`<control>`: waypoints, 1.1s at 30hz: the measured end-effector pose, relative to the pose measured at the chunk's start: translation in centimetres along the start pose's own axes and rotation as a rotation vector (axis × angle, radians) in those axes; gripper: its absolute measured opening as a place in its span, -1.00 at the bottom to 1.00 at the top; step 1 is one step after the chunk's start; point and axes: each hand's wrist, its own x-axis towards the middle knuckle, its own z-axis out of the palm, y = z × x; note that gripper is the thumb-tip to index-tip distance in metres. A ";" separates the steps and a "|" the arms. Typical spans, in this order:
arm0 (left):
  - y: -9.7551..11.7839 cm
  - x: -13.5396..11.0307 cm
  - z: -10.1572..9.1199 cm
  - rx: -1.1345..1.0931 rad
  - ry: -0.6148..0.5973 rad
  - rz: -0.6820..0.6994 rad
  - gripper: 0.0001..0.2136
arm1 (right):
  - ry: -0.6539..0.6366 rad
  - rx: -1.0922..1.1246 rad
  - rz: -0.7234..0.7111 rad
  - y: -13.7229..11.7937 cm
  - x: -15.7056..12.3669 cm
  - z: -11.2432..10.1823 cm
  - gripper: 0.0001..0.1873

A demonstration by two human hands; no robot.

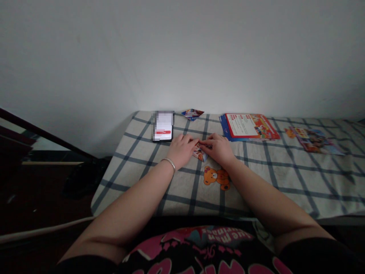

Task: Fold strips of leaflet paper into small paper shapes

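A small folded piece of colourful printed paper (pixel 201 155) lies on the checked cloth between my two hands. My left hand (pixel 184 149), with a bangle (pixel 170 163) on its wrist, grips the paper's left side between thumb and fingers. On the right side, the fingers of my right hand (pixel 219 147) are pinched onto the same paper. Both hands cover much of it, so its full shape is hidden. Beyond them, near the wall, sits another folded printed paper (pixel 193 113), pointed at its ends.
A phone (pixel 163 126) with a lit screen lies left of the folded paper. To the right are a stack of printed sheets (pixel 248 126) and a picture booklet or packet (pixel 318 140). The checked cloth (pixel 137 152) covers the table, against a wall (pixel 182 57).
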 end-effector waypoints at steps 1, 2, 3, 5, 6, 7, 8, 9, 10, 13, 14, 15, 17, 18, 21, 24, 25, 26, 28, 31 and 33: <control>0.1 0.0 0.0 0.001 0.000 -0.005 -0.64 | 0.005 0.002 0.000 0.0 0.0 0.0 -0.71; 0.1 0.0 -0.1 0.002 0.003 -0.009 -0.64 | 0.008 0.005 0.000 0.0 0.0 0.0 -0.71; 0.2 0.0 -0.2 0.004 0.008 -0.012 -0.64 | 0.011 0.009 0.001 -0.1 0.0 0.0 -0.71; 0.5 0.0 -0.4 0.013 0.009 -0.012 -0.65 | 0.015 0.011 -0.002 -0.2 0.0 0.0 -0.71; 0.6 0.0 -0.5 0.022 0.007 -0.012 -0.66 | 0.020 0.006 -0.011 -0.2 -0.1 -0.1 -0.73; 0.7 -0.1 -0.7 0.032 0.004 -0.014 -0.66 | 0.026 -0.001 -0.030 -0.2 -0.1 -0.2 -0.74; 0.8 -0.1 -0.7 0.043 0.002 -0.016 -0.67 | 0.033 -0.011 -0.059 -0.2 -0.1 -0.4 -0.76; 0.9 -0.1 -0.8 0.053 0.002 -0.020 -0.67 | 0.033 -0.020 -0.100 -0.2 -0.2 -0.5 -0.77; 0.9 -0.1 -0.8 0.060 0.005 -0.024 -0.67 | 0.023 -0.026 -0.150 -0.2 -0.3 -0.7 -0.78; 1.0 -0.1 -0.7 0.060 0.019 -0.025 -0.67 | -0.040 -0.026 -0.281 -0.2 -0.7 -1.3 -0.77; 1.0 -0.1 -0.7 0.056 0.021 -0.024 -0.68 | -0.061 -0.025 -0.306 -0.2 -0.8 -1.4 -0.76; 1.0 -0.1 -0.7 0.053 0.022 -0.027 -0.68 | -0.079 -0.028 -0.321 -0.3 -0.9 -1.5 -0.75; 1.1 0.0 -0.7 0.053 0.019 -0.039 -0.68 | -0.106 -0.049 -0.329 -0.5 -0.9 -1.7 -0.75; 1.2 0.0 -0.7 0.054 0.016 -0.047 -0.69 | -0.119 -0.063 -0.332 -0.7 -0.9 -1.9 -0.75; 1.4 0.1 -0.9 0.057 0.009 -0.056 -0.69 | -0.151 -0.096 -0.330 -1.0 -0.7 -2.2 -0.76; 1.5 0.1 -1.1 0.052 0.013 -0.051 -0.70 | -0.157 -0.109 -0.312 -1.0 -0.6 -2.5 -0.76; 1.5 0.2 -1.2 0.047 0.014 -0.050 -0.70 | -0.155 -0.107 -0.303 -0.9 -0.6 -2.6 -0.76; 1.4 0.2 -1.1 0.041 0.016 -0.052 -0.70 | -0.154 -0.103 -0.293 -0.8 -0.6 -2.6 -0.76; 1.4 0.2 -1.1 0.036 0.022 -0.064 -0.71 | -0.154 -0.092 -0.278 -0.4 -0.7 -2.7 -0.77; 1.4 0.2 -1.0 0.052 0.031 -0.068 -0.70 | -0.168 -0.104 -0.272 0.0 -0.7 -3.0 -0.77; 1.4 0.2 -1.0 0.062 0.028 -0.058 -0.70 | -0.180 -0.138 -0.277 0.2 -0.6 -3.4 -0.77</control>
